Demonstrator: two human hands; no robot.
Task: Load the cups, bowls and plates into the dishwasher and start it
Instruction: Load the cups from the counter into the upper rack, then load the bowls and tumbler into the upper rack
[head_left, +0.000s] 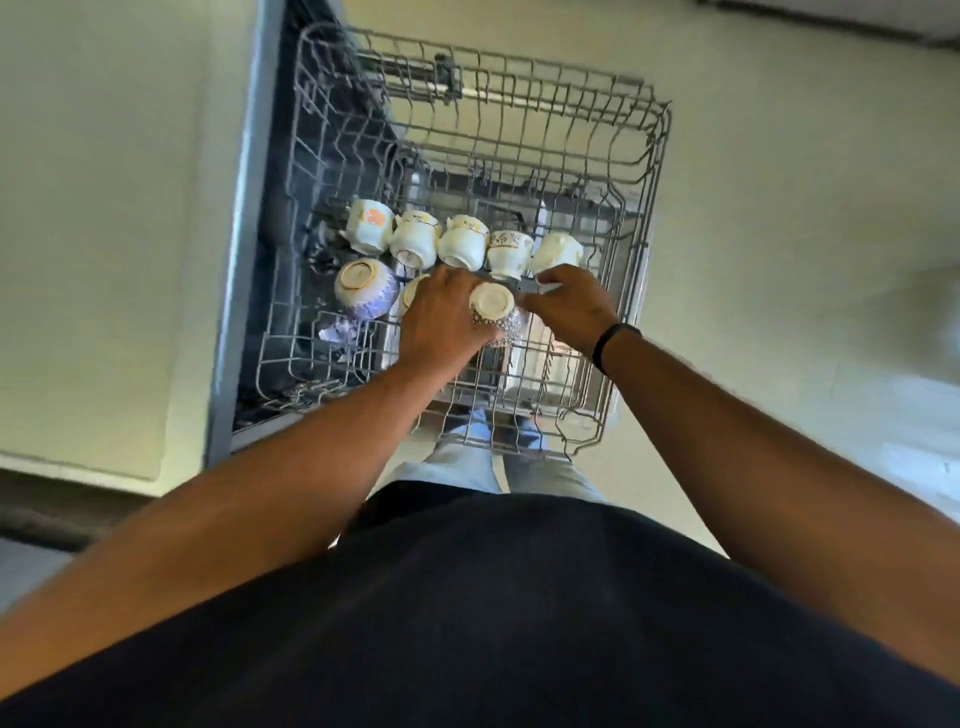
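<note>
My left grip (441, 317) holds a patterned bowl (496, 312) upside down, so it drains, over the rack (644, 171) near the cup row (457, 241), while my right grip (569, 301) pinches the rack's wire.

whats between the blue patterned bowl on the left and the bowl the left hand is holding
In the head view, another upturned bowl sits there, mostly hidden under the left hand.
</note>
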